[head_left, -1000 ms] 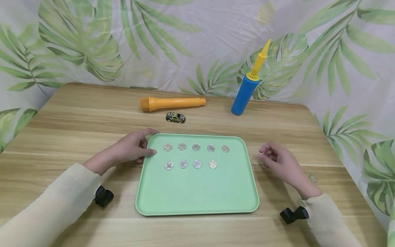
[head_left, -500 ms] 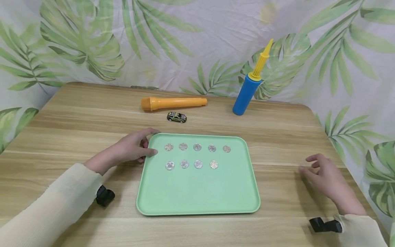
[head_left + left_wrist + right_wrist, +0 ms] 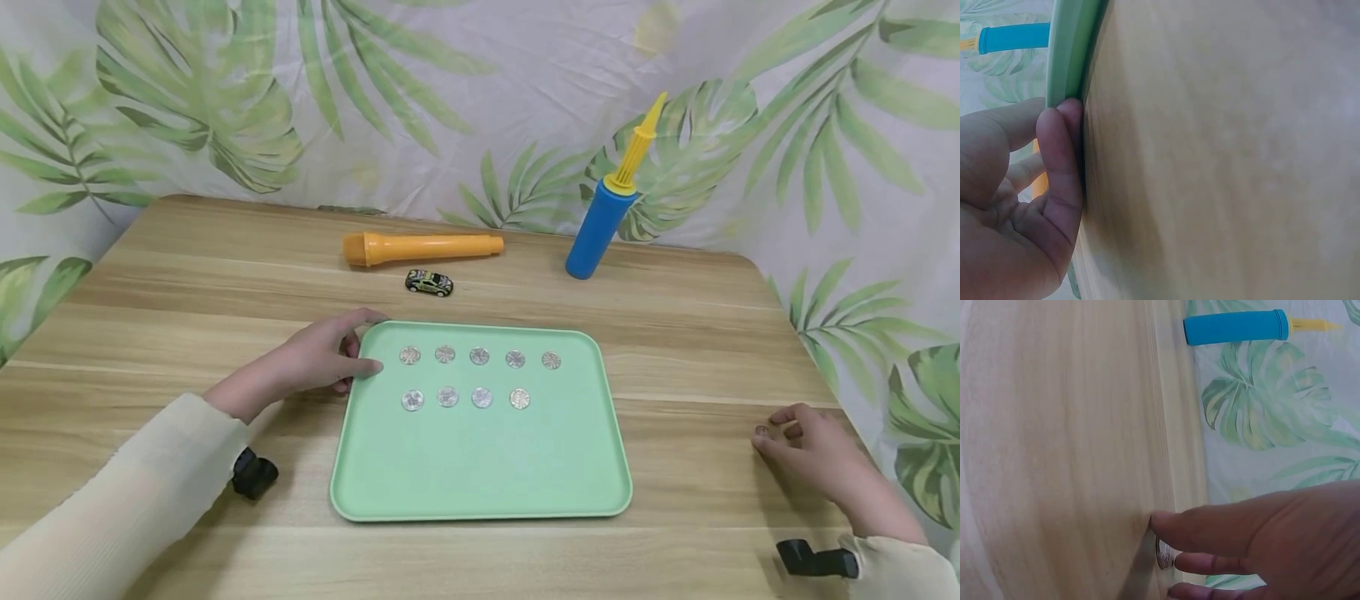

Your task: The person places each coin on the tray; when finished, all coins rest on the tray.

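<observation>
My left hand (image 3: 326, 354) grips the left rim of a light green tray (image 3: 480, 475), thumb over the edge and fingers at its outer side; the left wrist view shows the fingertips against the tray wall (image 3: 1069, 56). On the tray lie two rows of silvery coins (image 3: 479, 357), five above and several below. Far to the right, my right hand (image 3: 817, 454) is low over the table around a loose coin (image 3: 1164, 555). The thumb covers part of that coin, and a gap shows between thumb and forefinger.
Behind the tray lie an orange toy microphone (image 3: 427, 248) and a small toy car (image 3: 429, 283). A blue and yellow hand pump (image 3: 600, 229) stands at the back right. The wooden table (image 3: 187, 275) ends near the right hand, against a leaf-patterned cloth (image 3: 525, 83).
My right hand has moved from beside the tray to the right and toward me, down to the loose coin. The left hand stays on the tray rim, and the tray coins have not moved.
</observation>
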`<act>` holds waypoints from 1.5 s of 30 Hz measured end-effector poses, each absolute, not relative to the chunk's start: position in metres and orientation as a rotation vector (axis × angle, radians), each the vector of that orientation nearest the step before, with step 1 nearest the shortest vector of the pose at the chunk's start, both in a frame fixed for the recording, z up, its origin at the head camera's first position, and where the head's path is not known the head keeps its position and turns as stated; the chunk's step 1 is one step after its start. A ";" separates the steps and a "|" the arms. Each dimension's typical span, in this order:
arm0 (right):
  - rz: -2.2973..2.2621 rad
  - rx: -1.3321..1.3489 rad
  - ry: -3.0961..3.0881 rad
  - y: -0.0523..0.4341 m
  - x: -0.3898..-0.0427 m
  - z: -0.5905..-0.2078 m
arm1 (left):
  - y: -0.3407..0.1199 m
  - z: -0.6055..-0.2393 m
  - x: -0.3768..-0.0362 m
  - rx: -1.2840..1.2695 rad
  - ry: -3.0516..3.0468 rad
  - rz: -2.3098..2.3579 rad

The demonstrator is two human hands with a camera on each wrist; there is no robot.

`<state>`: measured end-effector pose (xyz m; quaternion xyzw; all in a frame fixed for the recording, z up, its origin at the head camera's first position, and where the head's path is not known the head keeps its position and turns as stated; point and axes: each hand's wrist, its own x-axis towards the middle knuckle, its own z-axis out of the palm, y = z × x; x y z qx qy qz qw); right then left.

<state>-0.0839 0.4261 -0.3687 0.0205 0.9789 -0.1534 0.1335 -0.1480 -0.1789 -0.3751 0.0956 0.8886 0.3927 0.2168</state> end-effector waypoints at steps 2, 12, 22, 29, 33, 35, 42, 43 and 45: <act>-0.446 0.070 2.835 0.427 -0.084 -0.369 | -0.179 -0.375 -0.148 0.262 2.463 1.088; -0.454 0.092 2.845 0.425 -0.087 -0.368 | -0.181 -0.378 -0.148 0.255 2.463 1.087; -0.477 0.104 2.865 0.425 -0.088 -0.371 | -0.181 -0.379 -0.147 0.233 2.475 1.070; -0.622 0.102 2.856 0.422 -0.087 -0.372 | -0.181 -0.379 -0.146 0.233 2.469 1.080; -0.667 0.112 2.834 0.421 -0.085 -0.373 | -0.181 -0.378 -0.146 0.238 2.466 1.083; -0.656 0.108 2.845 0.421 -0.084 -0.374 | -0.181 -0.378 -0.146 0.240 2.465 1.084; -0.822 0.005 2.949 0.414 -0.083 -0.382 | -0.178 -0.377 -0.149 0.249 2.461 1.093; -0.882 -0.019 2.958 0.412 -0.084 -0.383 | -0.178 -0.377 -0.149 0.248 2.463 1.091; -1.021 -0.080 2.951 0.406 -0.087 -0.386 | -0.178 -0.376 -0.149 0.243 2.467 1.087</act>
